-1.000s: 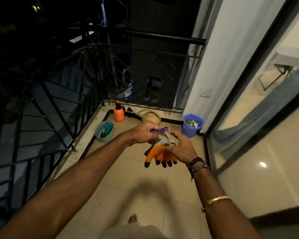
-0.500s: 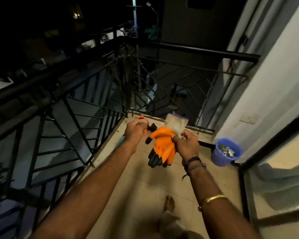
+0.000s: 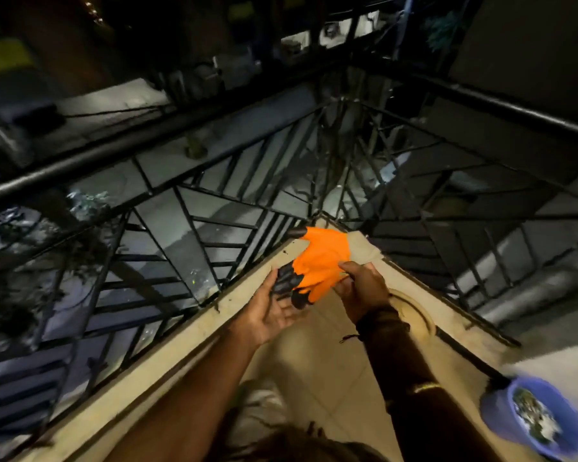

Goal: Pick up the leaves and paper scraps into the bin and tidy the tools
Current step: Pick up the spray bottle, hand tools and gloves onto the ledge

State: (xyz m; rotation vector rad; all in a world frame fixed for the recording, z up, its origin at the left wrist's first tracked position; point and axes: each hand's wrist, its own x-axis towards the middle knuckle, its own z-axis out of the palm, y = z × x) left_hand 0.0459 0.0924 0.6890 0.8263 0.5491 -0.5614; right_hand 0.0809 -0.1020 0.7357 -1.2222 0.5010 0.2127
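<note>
Head view: an orange glove with black fingertips (image 3: 321, 265) is pinched by the right hand (image 3: 361, 290) at frame centre; the left hand (image 3: 274, 315) is spread beneath. A blue bin (image 3: 501, 411) of scraps sits lower right.

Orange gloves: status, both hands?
Right hand pinching orange gloves; left hand open under the black fingertips. Blue bin lower right, scraps inside. Nothing in the way.

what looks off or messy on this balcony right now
Nothing is spilled or broken. The orange glove hangs crumpled between both hands, its dark fingertips look grimy, and the blue bin holds scraps.
</note>
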